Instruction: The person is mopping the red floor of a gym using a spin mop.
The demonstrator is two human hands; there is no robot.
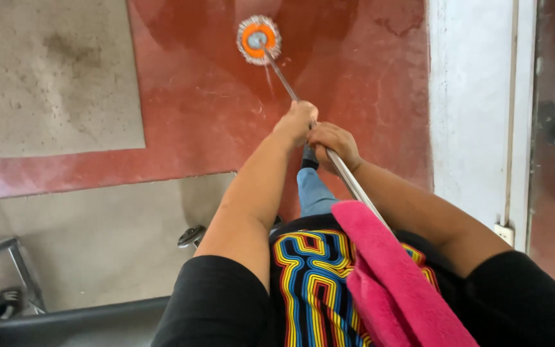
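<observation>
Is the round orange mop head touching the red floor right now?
Touching. The head view shows the mop head lying flat on the red floor, its pale fringe spread against the surface with no gap, while both hands grip the metal handle.

Orange-headed mop point(259, 39) with metal handle, tilted, head on red floor.

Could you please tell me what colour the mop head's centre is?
Orange, ringed by pale fringe, on the mop head; the head view shows it clearly.
</observation>
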